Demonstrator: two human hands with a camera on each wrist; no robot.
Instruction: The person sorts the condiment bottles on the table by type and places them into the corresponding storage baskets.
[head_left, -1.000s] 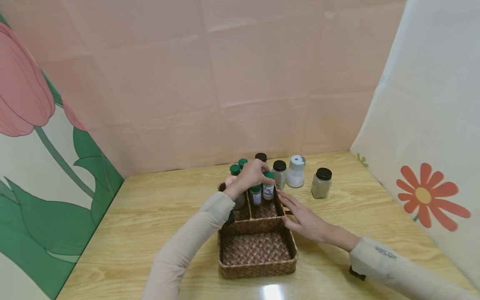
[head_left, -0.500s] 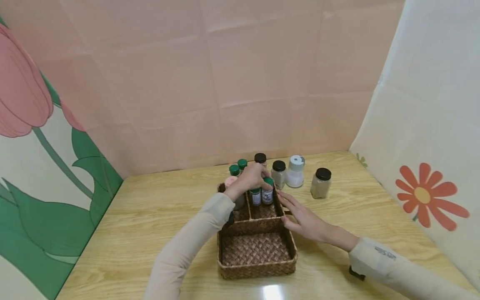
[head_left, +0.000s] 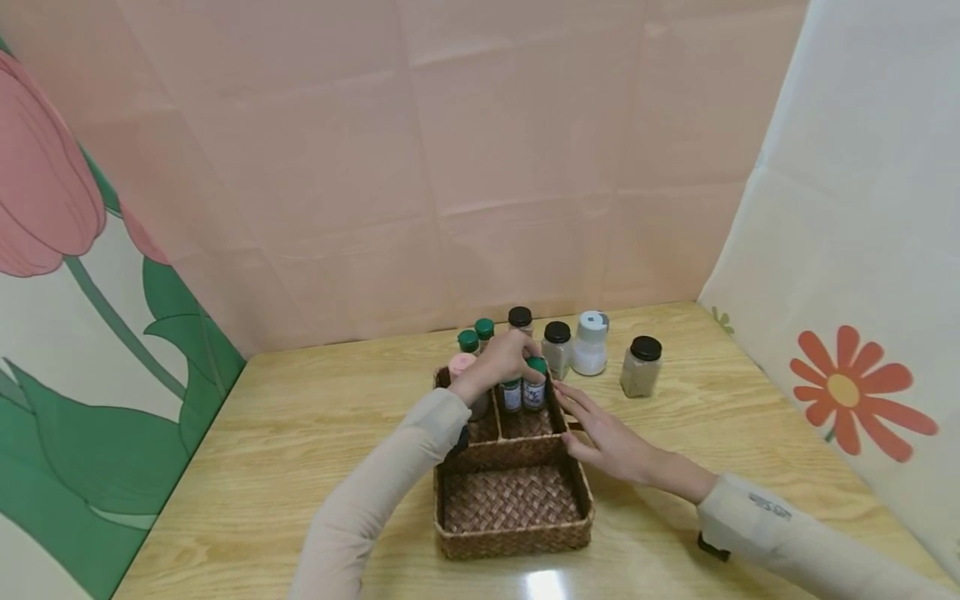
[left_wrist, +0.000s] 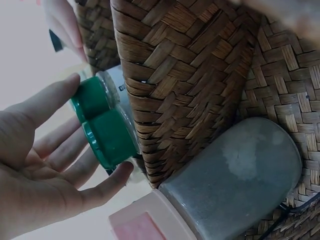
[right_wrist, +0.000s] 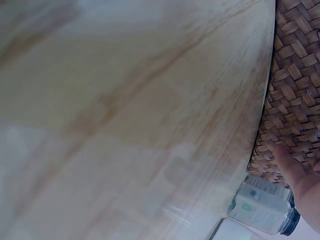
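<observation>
A woven basket with two rear compartments and a wide front one stands on the table. Over the right rear compartment, my left hand holds a green-capped spice jar by its cap. A second green-capped spice jar stands upright right beside it. In the left wrist view the thumb touches one green cap, while the fingers lie around the pair. A pink-lidded jar is in the left rear compartment. My right hand rests against the basket's right side, fingers extended along the wall.
Behind the basket stand two green-capped jars and a black-lidded jar. To its right are another black-lidded jar, a white container and a separate black-lidded jar. Fabric walls enclose the wooden table.
The green-capped jar in my left hand has moved down into the right rear compartment, beside the other one. My right hand has stayed at the basket's side.
</observation>
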